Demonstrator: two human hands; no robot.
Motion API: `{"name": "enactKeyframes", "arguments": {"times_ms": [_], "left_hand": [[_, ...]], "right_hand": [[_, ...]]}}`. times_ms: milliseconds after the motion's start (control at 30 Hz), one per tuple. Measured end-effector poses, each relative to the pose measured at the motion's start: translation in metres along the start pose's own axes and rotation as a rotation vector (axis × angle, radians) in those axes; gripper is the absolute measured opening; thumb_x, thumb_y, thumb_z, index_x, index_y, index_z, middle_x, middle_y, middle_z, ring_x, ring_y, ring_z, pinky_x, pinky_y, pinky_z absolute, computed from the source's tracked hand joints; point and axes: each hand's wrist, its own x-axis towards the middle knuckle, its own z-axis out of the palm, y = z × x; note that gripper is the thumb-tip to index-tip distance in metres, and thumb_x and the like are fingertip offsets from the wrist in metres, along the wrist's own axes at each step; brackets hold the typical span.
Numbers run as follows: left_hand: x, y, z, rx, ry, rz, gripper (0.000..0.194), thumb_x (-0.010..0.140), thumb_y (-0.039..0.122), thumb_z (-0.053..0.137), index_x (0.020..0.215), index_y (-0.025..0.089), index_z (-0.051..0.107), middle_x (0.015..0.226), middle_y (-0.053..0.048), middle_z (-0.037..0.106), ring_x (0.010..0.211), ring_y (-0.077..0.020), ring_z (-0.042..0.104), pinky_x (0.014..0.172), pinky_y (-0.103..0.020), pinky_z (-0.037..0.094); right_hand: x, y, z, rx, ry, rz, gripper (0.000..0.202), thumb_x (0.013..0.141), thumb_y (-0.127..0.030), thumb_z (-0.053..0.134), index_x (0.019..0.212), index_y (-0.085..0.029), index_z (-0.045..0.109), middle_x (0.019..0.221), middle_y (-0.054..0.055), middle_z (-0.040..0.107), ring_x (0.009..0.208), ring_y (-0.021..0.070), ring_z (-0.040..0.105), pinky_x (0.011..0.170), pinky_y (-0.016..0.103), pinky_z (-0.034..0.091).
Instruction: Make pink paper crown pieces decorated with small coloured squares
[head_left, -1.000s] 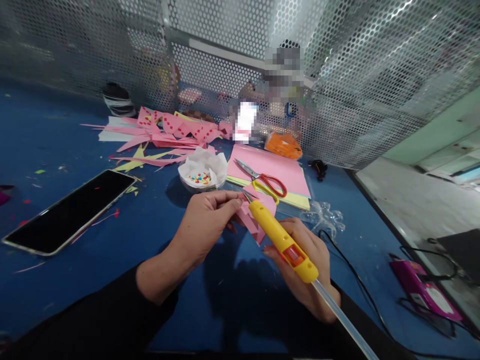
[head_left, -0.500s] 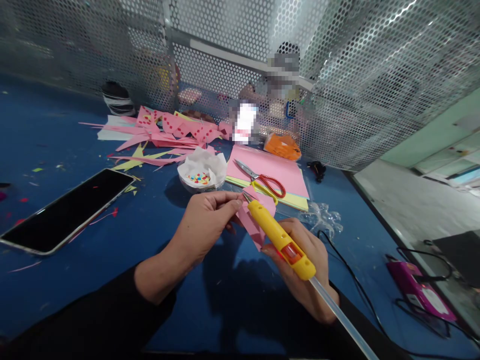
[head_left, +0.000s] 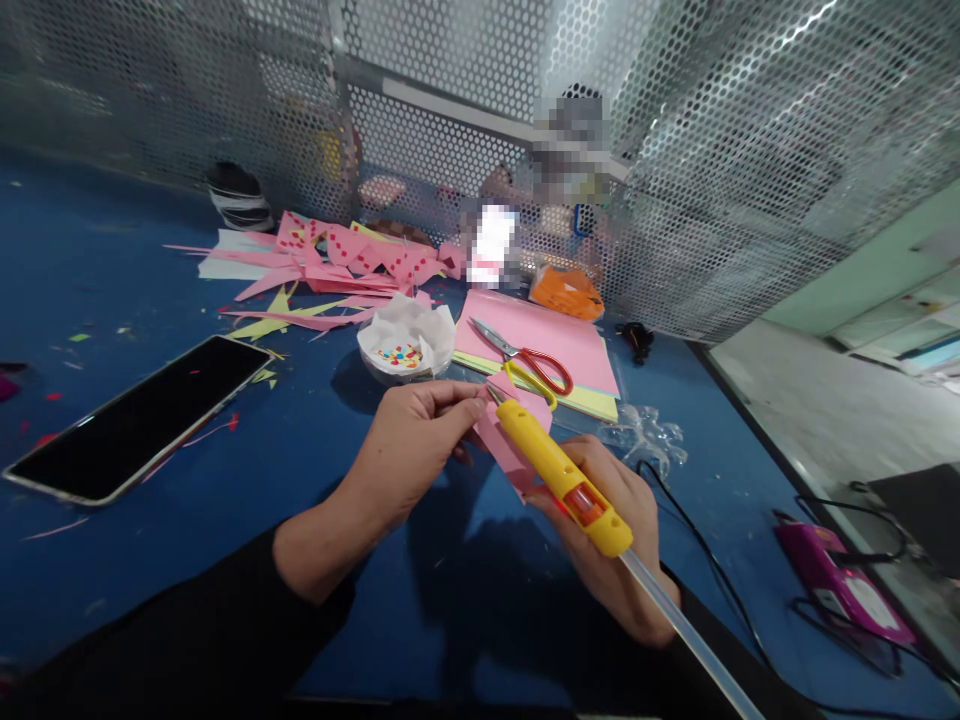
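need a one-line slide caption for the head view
Left hand pinching pink paper, right hand holding a yellow glue gun, with scissors lying on stacked coloured paper beyond.

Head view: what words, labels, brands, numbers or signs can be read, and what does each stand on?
No text can be read.
White patch on the purple device: too small and blurred to tell.
Lit screen: pixelated, unreadable.
Yellow glue gun: no legible marking.
Smartphone: screen dark, nothing legible.
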Motion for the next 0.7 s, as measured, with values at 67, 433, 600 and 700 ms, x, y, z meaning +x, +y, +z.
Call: {"name": "enactKeyframes", "arguments": {"times_ms": [67,433,600,700], "left_hand": [[0.0003,-0.0004,0.0,0.004,0.002,0.001,0.009,0.074,0.025,0.073,0.077,0.018,0.079,0.067,0.002,0.072,0.047,-0.0076,0.054,0.047,-0.02,0.046],[-0.0004,0.0,-0.0008,0.008,0.004,0.004,0.007,0.074,0.022,0.073,0.076,0.019,0.079,0.066,0.002,0.072,0.046,-0.0072,0.054,0.045,-0.019,0.046],[-0.0009,0.0,-0.0008,0.021,0.0,0.016,0.007,0.075,0.023,0.073,0.076,0.019,0.079,0.068,0.001,0.073,0.046,-0.007,0.053,0.046,-0.019,0.046],[-0.0003,-0.0003,-0.0009,0.023,0.005,0.017,0.007,0.075,0.023,0.073,0.076,0.019,0.079,0.069,0.001,0.073,0.047,-0.007,0.053,0.046,-0.019,0.047]], "right_hand": [[-0.0004,0.0002,-0.0002,-0.001,-0.004,0.01,0.028,0.097,-0.045,0.06,0.083,-0.021,0.06,0.072,0.0,0.065,0.06,0.0139,0.061,0.054,0.027,0.046],[0.0013,0.0004,0.0001,0.013,0.006,0.014,0.026,0.096,-0.043,0.06,0.081,-0.022,0.06,0.07,-0.001,0.064,0.058,0.0127,0.06,0.052,0.026,0.043],[0.0025,-0.0008,-0.0005,-0.026,0.011,0.008,0.029,0.097,-0.044,0.059,0.078,-0.022,0.057,0.067,-0.001,0.062,0.054,0.0122,0.057,0.05,0.025,0.042],[0.0031,-0.0009,-0.0015,-0.029,0.023,-0.005,0.03,0.097,-0.044,0.059,0.078,-0.022,0.056,0.066,-0.002,0.061,0.053,0.0118,0.056,0.049,0.025,0.041]]}}
